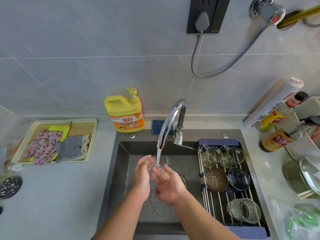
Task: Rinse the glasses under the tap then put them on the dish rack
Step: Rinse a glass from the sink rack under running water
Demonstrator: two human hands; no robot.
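Observation:
Water runs from the chrome tap [170, 122] into the dark sink [121, 158]. My left hand [142, 177] is curled around a small clear glass [150, 162] just left of the stream. My right hand [168, 187] holds another clear glass [160, 171] directly under the stream, and water splashes over its fingers. The dish rack [210, 201] spans the right side of the sink. On it stand two clear glass cups [212, 155] [232, 156], an amber bowl [216, 179], a dark blue bowl [239, 178] and a ribbed glass [244, 210].
A yellow detergent bottle [125, 113] and a blue scrubber [156, 127] stand behind the sink. A tray of cloths [86, 125] lies on the left counter. Sauce bottles [275, 139], a glass lid [310, 175] and a plastic bag [297, 220] crowd the right counter.

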